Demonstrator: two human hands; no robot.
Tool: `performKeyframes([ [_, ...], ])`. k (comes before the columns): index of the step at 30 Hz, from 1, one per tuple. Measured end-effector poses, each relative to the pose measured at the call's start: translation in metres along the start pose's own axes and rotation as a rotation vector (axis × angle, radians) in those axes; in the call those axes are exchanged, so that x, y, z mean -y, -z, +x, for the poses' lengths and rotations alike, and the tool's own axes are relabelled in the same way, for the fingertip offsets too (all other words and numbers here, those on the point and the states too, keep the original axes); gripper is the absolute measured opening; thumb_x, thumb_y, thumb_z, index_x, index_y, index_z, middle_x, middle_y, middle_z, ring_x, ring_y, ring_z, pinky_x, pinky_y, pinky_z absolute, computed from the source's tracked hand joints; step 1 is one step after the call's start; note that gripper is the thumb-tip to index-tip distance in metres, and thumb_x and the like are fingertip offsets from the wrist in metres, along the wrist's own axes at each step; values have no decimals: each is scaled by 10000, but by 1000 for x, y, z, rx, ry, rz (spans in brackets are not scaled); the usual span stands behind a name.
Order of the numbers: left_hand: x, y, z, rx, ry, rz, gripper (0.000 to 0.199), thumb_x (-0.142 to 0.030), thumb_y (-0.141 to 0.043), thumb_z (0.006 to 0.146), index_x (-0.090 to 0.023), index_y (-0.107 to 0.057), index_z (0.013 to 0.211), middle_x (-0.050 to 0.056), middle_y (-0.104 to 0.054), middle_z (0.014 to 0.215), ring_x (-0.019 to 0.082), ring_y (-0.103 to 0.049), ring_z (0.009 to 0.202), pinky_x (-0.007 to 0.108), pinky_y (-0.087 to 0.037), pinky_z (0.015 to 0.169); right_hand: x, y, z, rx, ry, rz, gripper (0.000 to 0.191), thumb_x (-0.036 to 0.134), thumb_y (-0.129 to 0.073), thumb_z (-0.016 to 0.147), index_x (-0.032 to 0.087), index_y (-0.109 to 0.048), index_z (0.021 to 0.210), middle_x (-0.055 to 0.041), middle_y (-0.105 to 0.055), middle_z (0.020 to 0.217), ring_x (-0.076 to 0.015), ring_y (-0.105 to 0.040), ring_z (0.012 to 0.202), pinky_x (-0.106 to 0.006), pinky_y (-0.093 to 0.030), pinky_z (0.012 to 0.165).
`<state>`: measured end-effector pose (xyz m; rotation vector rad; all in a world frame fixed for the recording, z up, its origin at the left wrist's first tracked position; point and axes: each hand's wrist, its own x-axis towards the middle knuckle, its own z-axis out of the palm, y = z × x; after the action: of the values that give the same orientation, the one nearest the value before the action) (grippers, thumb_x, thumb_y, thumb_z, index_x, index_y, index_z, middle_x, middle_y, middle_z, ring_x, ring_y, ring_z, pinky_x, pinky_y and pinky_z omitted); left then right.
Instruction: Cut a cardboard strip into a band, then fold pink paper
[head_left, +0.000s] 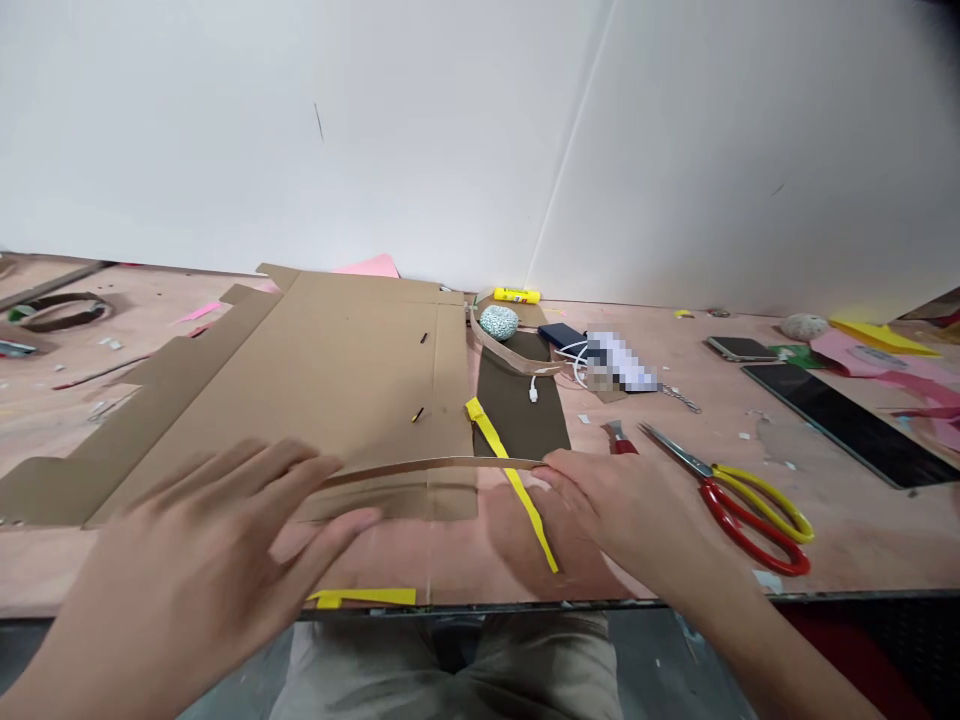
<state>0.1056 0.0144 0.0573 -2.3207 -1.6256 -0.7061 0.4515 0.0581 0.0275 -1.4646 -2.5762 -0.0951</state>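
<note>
A narrow brown cardboard strip (427, 464) spans between my two hands, bowed slightly upward. My right hand (600, 500) pinches its right end between thumb and fingers. At the other end, my left hand (217, 540) has its fingers over the strip and its thumb below; motion smears these fingers a little. Behind the strip lies a large flat cardboard sheet (337, 370) with creases and a notched left edge. A yellow paper strip (517, 480) runs beneath the cardboard strip, close to my right hand. Another yellow paper piece (367, 597) lies at the table's front edge.
Scissors (712, 480) with red and yellow handles lie right of my right hand. Farther back are a glue stick (517, 295), a speckled ball (499, 322), a white cable plug (533, 390), a dark tablet-like slab (855, 420) and a phone (741, 348). A white wall (450, 150) borders the table.
</note>
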Motion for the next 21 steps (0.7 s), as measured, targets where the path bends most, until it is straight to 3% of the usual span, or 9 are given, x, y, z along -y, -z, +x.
performKeyframes([
  [1, -11, 1, 15, 60, -149, 26, 307, -557, -563, 1015, -323, -751, 1080, 43, -803, 1118, 281, -740, 924, 387, -507, 785, 7, 0, 3, 3, 37, 27, 305, 211, -499, 1083, 251, -717, 873, -27, -745, 772, -188, -619, 658, -347, -256, 620],
  [2, -24, -1, 29, 209, -295, 21, 225, -396, -608, 1006, -322, -735, 1176, 45, -789, 1221, 297, -742, 1043, 417, -527, 887, 14, -1, 6, 1, 65, 51, 294, 198, -507, 1079, 242, -704, 867, -22, -740, 770, -185, -623, 658, -347, -255, 613],
  [3, -37, -6, 42, 350, -349, 13, 271, -267, -650, 972, -291, -715, 1234, 72, -777, 1256, 313, -732, 1118, 427, -535, 923, 20, -3, 10, -6, 82, 71, 289, 193, -509, 1081, 234, -692, 861, -16, -731, 757, -183, -626, 651, -346, -256, 606],
  [4, -49, -12, 53, 521, -358, 3, 333, -152, -650, 956, -255, -688, 1271, 89, -768, 1261, 302, -729, 1139, 416, -543, 919, 26, -5, 14, -18, 90, 88, 290, 193, -507, 1085, 226, -682, 856, -13, -722, 743, -183, -630, 645, -346, -260, 601],
  [7, -71, -31, 70, 641, -354, -12, 226, -59, -614, 961, -215, -706, 1096, 43, -792, 1026, 269, -769, 858, 366, -535, 674, 32, -8, 18, -60, 82, 138, 265, 203, -498, 1093, 212, -679, 899, -22, -751, 797, -193, -677, 689, -334, -304, 608],
  [9, -71, -38, 71, 659, -321, -9, 221, -23, -604, 948, -196, -698, 1050, 44, -788, 969, 285, -767, 788, 369, -507, 607, 29, -6, 14, -79, 53, 168, 256, 188, -484, 1089, 215, -678, 925, -22, -768, 825, -195, -700, 713, -323, -329, 608],
  [15, -53, -49, 62, 656, -199, -26, 240, -66, -539, 1002, -220, -677, 1125, 37, -800, 999, 306, -779, 899, 385, -520, 699, 19, -1, -3, -93, -16, 265, 316, 149, -445, 1050, 235, -657, 832, 23, -724, 677, -165, -649, 555, -290, -332, 515],
  [18, -50, -54, 61, 617, -113, 4, 305, -59, -506, 1000, -217, -671, 1203, 48, -813, 1017, 297, -784, 875, 364, -479, 659, 20, -5, -6, -148, -70, 290, 350, 223, -439, 1104, 224, -679, 849, 15, -734, 678, -162, -651, 548, -279, -351, 510],
  [21, -45, -56, 63, 588, -45, 34, 304, -63, -483, 1003, -219, -697, 1150, 47, -818, 957, 286, -781, 817, 349, -437, 629, 23, -11, -8, -200, -103, 285, 408, 261, -434, 1121, 226, -664, 785, 21, -677, 601, -157, -584, 482, -289, -321, 489],
])
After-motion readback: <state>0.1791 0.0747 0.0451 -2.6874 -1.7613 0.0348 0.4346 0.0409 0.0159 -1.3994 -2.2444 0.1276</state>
